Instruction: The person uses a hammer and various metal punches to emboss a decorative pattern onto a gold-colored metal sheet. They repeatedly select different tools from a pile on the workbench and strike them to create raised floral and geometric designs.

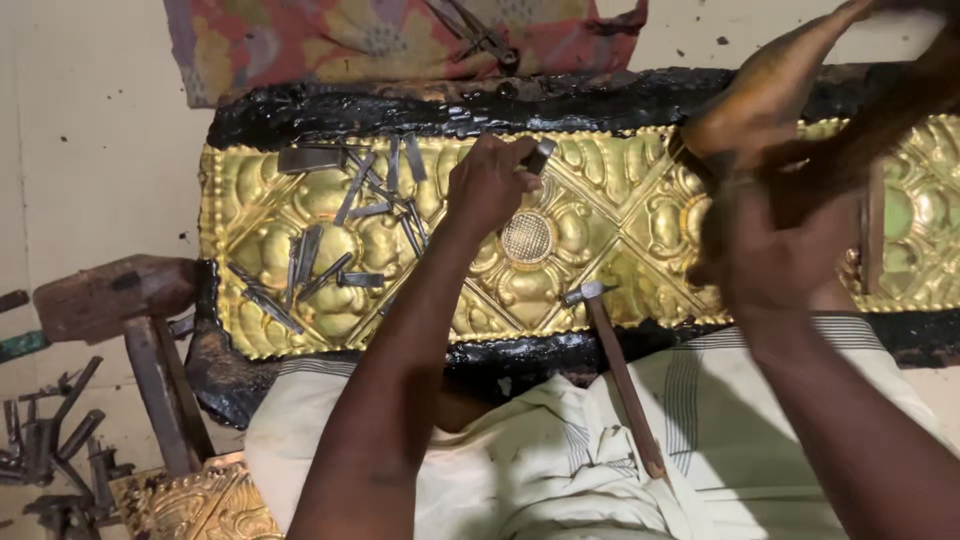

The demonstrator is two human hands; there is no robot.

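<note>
A long embossed golden metal sheet [620, 215] with flower and diamond patterns lies in a bed of black pitch [420, 110] in front of me. My left hand [488, 188] rests on the sheet's middle, shut on a small steel punch [538, 156] held against the upper part of the relief. My right hand [770, 255] is raised over the right half of the sheet and blurred. It grips a brown wooden mallet [775, 75] whose head points up and to the right. Several loose steel punches [345, 225] lie scattered on the sheet's left part.
A small hammer [622, 375] with a thin wooden handle lies across the sheet's near edge and my pale cloth-covered lap [560, 450]. A heavy wooden mallet [110, 295] and more metal tools [60, 450] lie at the left. Another golden embossed piece [200, 505] is at the bottom left, and a flowered cloth [330, 40] at the top.
</note>
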